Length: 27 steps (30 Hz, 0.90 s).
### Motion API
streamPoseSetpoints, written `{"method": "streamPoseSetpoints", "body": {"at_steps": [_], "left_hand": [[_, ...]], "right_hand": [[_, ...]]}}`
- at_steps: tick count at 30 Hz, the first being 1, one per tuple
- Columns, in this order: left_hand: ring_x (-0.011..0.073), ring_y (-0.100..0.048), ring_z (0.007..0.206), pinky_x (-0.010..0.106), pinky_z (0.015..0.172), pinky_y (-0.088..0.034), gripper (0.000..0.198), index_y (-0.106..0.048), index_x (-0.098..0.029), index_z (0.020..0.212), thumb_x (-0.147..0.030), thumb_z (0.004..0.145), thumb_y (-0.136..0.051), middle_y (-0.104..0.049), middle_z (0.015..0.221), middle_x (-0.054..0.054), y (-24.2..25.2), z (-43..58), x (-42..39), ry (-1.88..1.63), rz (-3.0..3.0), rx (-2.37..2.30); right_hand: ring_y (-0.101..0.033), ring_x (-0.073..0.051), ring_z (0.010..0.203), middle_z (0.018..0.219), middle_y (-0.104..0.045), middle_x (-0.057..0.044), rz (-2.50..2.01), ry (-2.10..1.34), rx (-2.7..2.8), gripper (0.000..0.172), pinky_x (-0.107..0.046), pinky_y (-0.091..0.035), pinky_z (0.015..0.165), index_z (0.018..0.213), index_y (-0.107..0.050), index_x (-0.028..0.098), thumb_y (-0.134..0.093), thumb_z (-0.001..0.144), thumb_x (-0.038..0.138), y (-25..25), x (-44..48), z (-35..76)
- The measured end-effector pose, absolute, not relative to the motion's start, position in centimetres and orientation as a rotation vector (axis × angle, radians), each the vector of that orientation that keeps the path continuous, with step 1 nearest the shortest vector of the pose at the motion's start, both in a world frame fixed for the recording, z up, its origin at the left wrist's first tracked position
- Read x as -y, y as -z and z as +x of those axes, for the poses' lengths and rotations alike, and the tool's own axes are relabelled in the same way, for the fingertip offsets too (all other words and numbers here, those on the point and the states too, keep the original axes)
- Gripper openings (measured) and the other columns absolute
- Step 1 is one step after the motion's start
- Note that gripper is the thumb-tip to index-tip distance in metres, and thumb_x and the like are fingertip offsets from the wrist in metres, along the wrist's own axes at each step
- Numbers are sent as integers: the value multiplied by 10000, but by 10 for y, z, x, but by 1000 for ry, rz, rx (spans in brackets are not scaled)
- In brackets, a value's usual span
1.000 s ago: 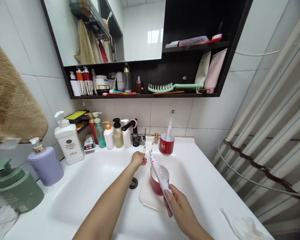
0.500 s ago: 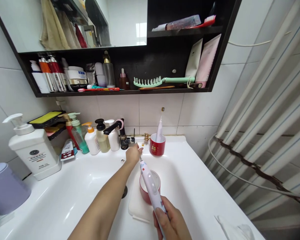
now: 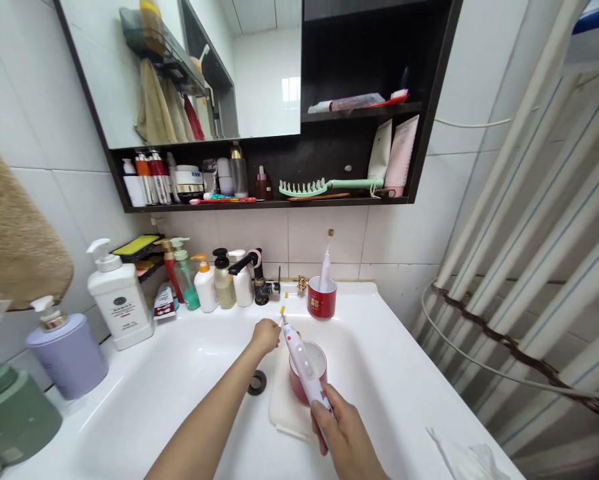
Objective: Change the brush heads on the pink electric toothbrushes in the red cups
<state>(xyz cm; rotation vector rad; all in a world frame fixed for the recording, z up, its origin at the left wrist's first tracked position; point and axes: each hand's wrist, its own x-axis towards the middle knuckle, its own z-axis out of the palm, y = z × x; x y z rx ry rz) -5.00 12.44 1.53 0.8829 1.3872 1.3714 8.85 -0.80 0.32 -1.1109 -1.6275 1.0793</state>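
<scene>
Landmark: the red cup [image 3: 298, 388] standing on the pale pad [image 3: 285, 415] in the sink [image 3: 149, 400].

Right hand [image 3: 346, 427]: wrapped around the lower part of the toothbrush handle [image 3: 303, 365], thumb lying along it. The handle crosses in front of the cup, its bottom end in the palm at the cup's near right side; its metal shaft [image 3: 284, 319] points beyond the cup's far left edge. Whether handle and cup touch cannot be told.

Left hand [image 3: 266, 337]: to the left of the cup and farther back, fingertips drawn together in a pinch that appears to grip a small brush head [image 3: 282, 311]. The fingers partly hide it. Its yellow part shows just beyond the fingertips, close to the shaft; contact between them cannot be confirmed. A second yellow-marked piece [image 3: 286, 294] lies on the ledge behind the cup.

Handling, as judged: the handle should be stiff, moderately light and smooth, hence slippery if wet. Hold it around the thick body, away from the bare shaft. The brush head is likely very light, with a stiff stem and softer bristles. Pinch it by the stem; avoid side loads on the thin neck, probably its most fragile part.
</scene>
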Motion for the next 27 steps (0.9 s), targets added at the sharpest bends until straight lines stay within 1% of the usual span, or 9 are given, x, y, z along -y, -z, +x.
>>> {"method": "streamPoseSetpoints", "body": {"at_steps": [1, 3, 6, 8, 10, 15, 23, 27], "left_hand": [[133, -482, 434, 256, 496, -392, 242, -432, -140, 365, -7, 557, -494, -407, 336, -4, -16, -57, -111, -1343, 854, -1366], [90, -452, 393, 231, 469, -397, 173, -477, -125, 451, -63, 612, -479, -446, 389, 0, -18, -68, -84, -1316, 805, -1317], [45, -458, 423, 168, 478, -404, 124, -486, -119, 564, -115, 678, -438, -481, 485, 1, -23, -81, -52, -1420, 583, -1089], [41, -470, 438, 152, 470, -407, 107, -478, -118, 597, -133, 693, -433, -484, 506, 2, -23, -87, -37, -1488, 405, -913], [46, -476, 438, 154, 458, -411, 95, -473, -117, 606, -146, 692, -443, -484, 507, 1, -21, -90, -29, -1523, 310, -832], [44, -462, 413, 154, 434, -404, 114, -450, -121, 564, -149, 672, -474, -468, 483, -14, -11, -91, -27, -1557, 250, -814], [61, -474, 426, 155, 394, -364, 121, -441, -127, 568, -186, 650, -508, -469, 475, -18, -6, -87, -29, -1548, 307, -875], [53, -446, 398, 160, 400, -361, 159, -424, -132, 550, -214, 631, -533, -455, 451, -25, -2, -87, -31, -1556, 347, -889]], "right_hand": [[-358, -63, 369, 480, -383, 48, -1105, -1097, 1664, 352, -189, -319, 387, 748, -427, 159, -291, 706, 481, -4, 10, 89], [-354, -57, 372, 495, -382, 51, -1101, -1155, 1724, 321, -183, -315, 386, 707, -419, 166, -303, 710, 466, -3, 14, 89], [-346, -48, 359, 493, -377, 57, -1144, -1257, 1753, 304, -176, -303, 366, 656, -398, 168, -312, 710, 455, 1, 21, 86], [-340, -45, 344, 480, -374, 62, -1188, -1311, 1752, 300, -172, -292, 347, 647, -389, 168, -307, 714, 448, 3, 27, 82], [-336, -43, 337, 475, -373, 64, -1202, -1330, 1764, 292, -169, -284, 336, 651, -389, 168, -304, 719, 439, 5, 32, 78], [-333, -40, 337, 477, -380, 63, -1210, -1301, 1810, 276, -162, -278, 325, 645, -395, 166, -315, 719, 421, 6, 38, 72], [-333, -41, 330, 476, -385, 64, -1237, -1330, 1816, 273, -164, -271, 321, 662, -398, 173, -306, 724, 422, 12, 35, 70], [-341, -43, 341, 482, -385, 60, -1244, -1312, 1823, 274, -164, -281, 324, 650, -392, 174, -308, 721, 425, 13, 35, 70]]}}
